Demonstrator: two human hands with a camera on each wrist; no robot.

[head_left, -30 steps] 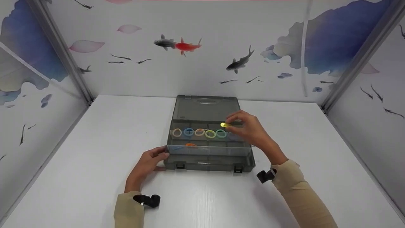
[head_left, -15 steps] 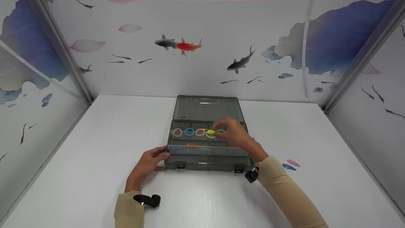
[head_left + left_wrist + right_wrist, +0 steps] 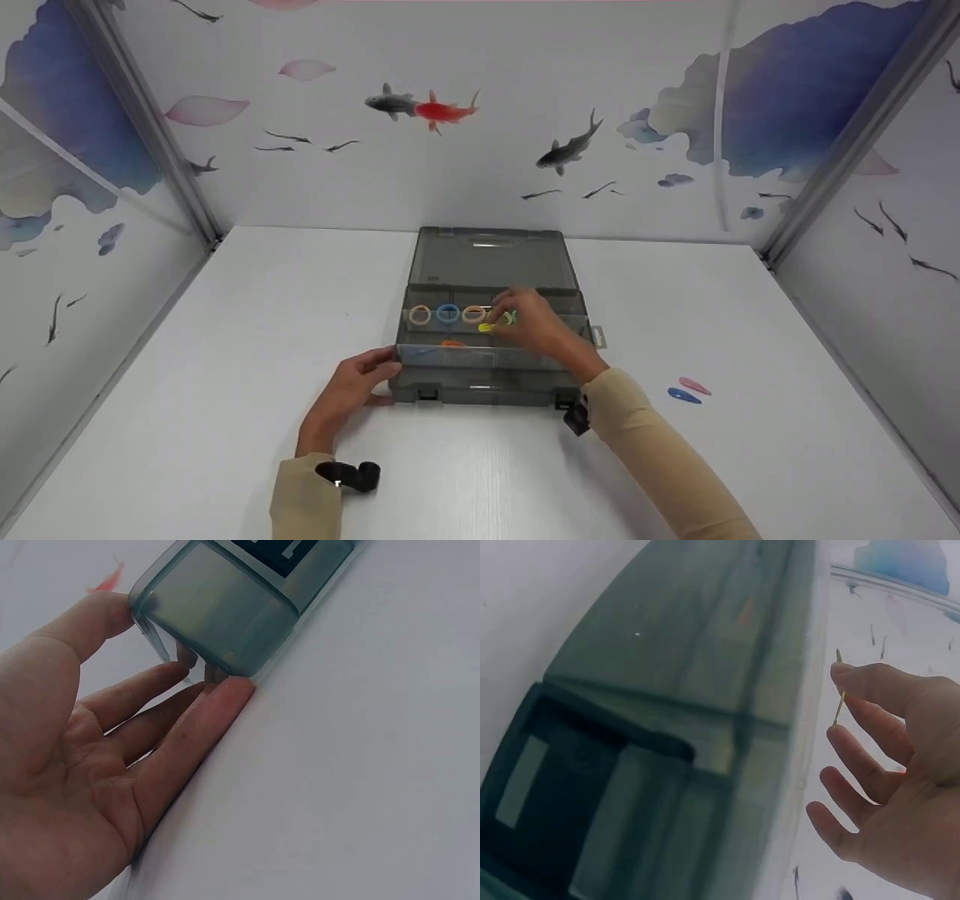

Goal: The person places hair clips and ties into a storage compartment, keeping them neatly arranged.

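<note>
My right hand [image 3: 534,324] pinches a small yellow hair clip [image 3: 484,328] between thumb and fingers, low over the middle row of a grey see-through compartment box [image 3: 465,395]. Seen from the right wrist, the clip [image 3: 839,711] is a thin edge-on strip. Along that row stand a pale hair tie [image 3: 420,315], a blue one and a peach one [image 3: 474,313]; my right hand partly covers the greenish ones. An orange clip [image 3: 452,343] lies in the row in front. My left hand [image 3: 346,394] rests with extended fingers against the box's front left corner.
The box lid [image 3: 491,259] lies open towards the back wall. On the white table to the right are a pink hair clip [image 3: 694,385] and a blue hair clip [image 3: 684,395]. Walls printed with fish enclose the table at the back and both sides.
My right hand has moved left and down with the yellow hair clip, from above the box's right part to its middle. The pink and blue clips are uncovered. My left hand stays put.
</note>
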